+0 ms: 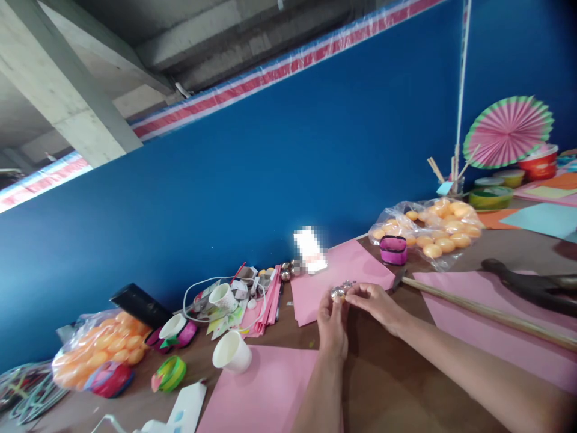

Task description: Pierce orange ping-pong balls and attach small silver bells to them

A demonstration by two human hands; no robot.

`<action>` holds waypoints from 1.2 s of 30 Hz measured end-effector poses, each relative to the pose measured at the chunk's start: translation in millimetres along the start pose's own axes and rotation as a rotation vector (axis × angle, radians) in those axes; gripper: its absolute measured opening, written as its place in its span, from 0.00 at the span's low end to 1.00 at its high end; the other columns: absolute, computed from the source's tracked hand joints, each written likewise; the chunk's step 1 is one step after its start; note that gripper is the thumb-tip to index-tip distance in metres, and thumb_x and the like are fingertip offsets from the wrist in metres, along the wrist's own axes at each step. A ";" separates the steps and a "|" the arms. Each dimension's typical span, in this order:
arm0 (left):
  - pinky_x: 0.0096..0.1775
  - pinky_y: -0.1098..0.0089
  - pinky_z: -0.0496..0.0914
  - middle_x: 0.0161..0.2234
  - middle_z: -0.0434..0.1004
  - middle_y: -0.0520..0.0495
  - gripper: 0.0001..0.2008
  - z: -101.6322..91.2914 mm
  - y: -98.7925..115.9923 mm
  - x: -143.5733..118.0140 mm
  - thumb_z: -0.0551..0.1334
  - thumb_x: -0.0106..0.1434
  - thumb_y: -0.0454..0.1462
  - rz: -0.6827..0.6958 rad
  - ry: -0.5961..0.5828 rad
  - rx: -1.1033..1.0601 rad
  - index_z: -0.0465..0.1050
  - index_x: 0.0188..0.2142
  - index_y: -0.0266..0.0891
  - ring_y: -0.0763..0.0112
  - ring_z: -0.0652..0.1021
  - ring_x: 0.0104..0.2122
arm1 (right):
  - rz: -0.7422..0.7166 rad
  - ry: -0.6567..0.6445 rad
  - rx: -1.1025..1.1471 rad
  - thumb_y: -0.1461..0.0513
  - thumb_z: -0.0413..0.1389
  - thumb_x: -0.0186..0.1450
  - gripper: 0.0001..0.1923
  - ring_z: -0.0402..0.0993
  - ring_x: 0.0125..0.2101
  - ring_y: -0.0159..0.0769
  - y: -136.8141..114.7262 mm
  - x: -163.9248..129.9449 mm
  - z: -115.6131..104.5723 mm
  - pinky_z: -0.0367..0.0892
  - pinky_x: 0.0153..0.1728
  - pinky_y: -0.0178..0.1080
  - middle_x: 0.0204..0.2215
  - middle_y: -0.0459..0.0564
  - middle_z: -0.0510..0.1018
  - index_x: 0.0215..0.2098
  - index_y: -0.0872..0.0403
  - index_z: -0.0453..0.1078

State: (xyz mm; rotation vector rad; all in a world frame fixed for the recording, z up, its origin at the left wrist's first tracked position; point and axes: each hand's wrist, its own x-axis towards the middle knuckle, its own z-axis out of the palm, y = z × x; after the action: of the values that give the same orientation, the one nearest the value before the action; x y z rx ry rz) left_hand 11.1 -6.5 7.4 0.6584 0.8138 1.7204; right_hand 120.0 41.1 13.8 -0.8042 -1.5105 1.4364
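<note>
A small, shiny silver piece [339, 293] with a crinkled, foil-like look is up between my two hands, over the table. A bit of orange shows at its lower edge. My left hand [332, 328] closes on it from below, thumb and fingers around it. From the right, my right hand [372, 300] pinches its side with the fingertips, partly hiding it. Just behind lies a pink paper sheet [311, 300], with several shiny round balls [285, 273] near its left corner.
Orange balls in clear bags stand at right [446, 231] and left [103, 346]. A paper cup [232, 353] is on pink paper left of my hands. At right lie a wooden-handled tool [487, 307] and a dark curved tool [518, 276]. A blue partition [270, 180] rises behind.
</note>
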 end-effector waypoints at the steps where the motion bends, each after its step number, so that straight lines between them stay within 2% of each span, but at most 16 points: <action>1: 0.49 0.64 0.62 0.40 0.74 0.43 0.22 -0.3 -0.4 0.2 0.61 0.54 0.37 0.000 -0.003 0.002 0.64 0.48 0.38 0.66 0.73 0.43 | -0.001 0.001 -0.002 0.56 0.56 0.54 0.10 0.66 0.27 0.32 0.1 0.0 -0.1 0.60 0.30 0.35 0.23 0.44 0.71 0.25 0.56 0.67; 18: 0.50 0.64 0.62 0.41 0.73 0.42 0.22 3.8 0.8 -2.3 0.62 0.52 0.38 -0.011 0.026 0.008 0.65 0.48 0.38 0.64 0.72 0.44 | 0.016 -0.022 0.051 0.56 0.56 0.53 0.10 0.67 0.30 0.33 0.3 0.0 0.0 0.62 0.33 0.34 0.26 0.45 0.72 0.27 0.55 0.66; 24: 0.50 0.63 0.61 0.42 0.73 0.43 0.22 5.5 1.7 -4.4 0.62 0.52 0.38 -0.016 -0.005 0.010 0.65 0.47 0.38 0.64 0.71 0.45 | 0.023 -0.005 0.062 0.55 0.57 0.53 0.12 0.68 0.31 0.34 0.4 0.9 0.3 0.63 0.33 0.35 0.26 0.46 0.73 0.26 0.55 0.67; 29: 0.51 0.63 0.61 0.42 0.73 0.43 0.18 2.7 1.5 -3.5 0.61 0.54 0.37 -0.034 -0.028 -0.043 0.67 0.45 0.38 0.65 0.72 0.45 | 0.040 -0.012 0.160 0.54 0.57 0.54 0.12 0.70 0.33 0.35 4.4 3.1 0.8 0.64 0.37 0.37 0.29 0.48 0.74 0.28 0.56 0.67; 36: 0.49 0.62 0.63 0.40 0.74 0.42 0.17 6.4 5.2 -6.2 0.62 0.52 0.39 -0.037 -0.009 -0.011 0.70 0.42 0.36 0.63 0.72 0.43 | -0.019 0.026 0.041 0.53 0.57 0.53 0.16 0.70 0.36 0.38 3.8 5.1 1.6 0.64 0.38 0.38 0.32 0.49 0.76 0.34 0.55 0.69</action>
State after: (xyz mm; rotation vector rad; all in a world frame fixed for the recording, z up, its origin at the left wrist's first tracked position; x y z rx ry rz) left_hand 14.6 -12.2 15.2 0.6397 0.8051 1.6863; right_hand 116.1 45.5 10.9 -0.7789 -1.4607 1.4332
